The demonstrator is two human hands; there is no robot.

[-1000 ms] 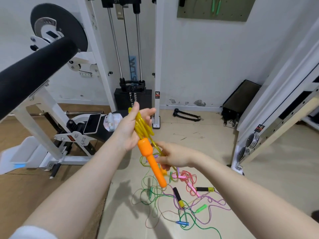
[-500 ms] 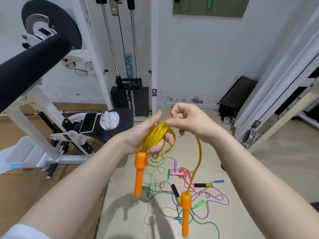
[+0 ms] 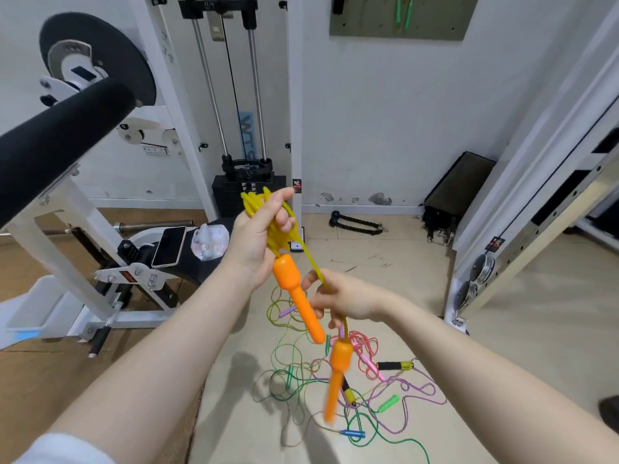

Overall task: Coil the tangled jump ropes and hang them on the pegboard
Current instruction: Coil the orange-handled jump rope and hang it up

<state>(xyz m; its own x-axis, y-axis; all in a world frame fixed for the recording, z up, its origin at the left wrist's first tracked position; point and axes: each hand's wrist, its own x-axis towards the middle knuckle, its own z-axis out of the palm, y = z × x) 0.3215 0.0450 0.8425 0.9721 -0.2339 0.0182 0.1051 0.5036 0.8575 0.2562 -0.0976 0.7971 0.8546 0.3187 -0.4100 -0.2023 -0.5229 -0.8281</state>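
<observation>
Left hand raised at centre frame, fingers curled around a bundle of yellow rope loops; loops protruding above the fist and fanning toward the wrist. First orange handle hanging from the base of the bundle, tilted down and to the right, just beside the right hand. Right hand lower and to the right, fingers pinched on the free yellow strand, which runs taut and diagonal between the 2 hands. Second orange handle dangling below the right hand on the same strand, blurred, above the floor.

Tangled jump ropes on the pale floor beneath the hands: green, pink and purple cords overlapping, with a black-and-yellow handle, a green handle and a blue handle visible among them. Exact number of ropes in the pile not discernible.

Pegboard on the white wall at upper right, well apart from both hands, with green handles hanging against it.

Weight-stack machine against the wall behind the left hand. Black padded roller crossing the upper left. Phone lying on the black seat at left.
</observation>
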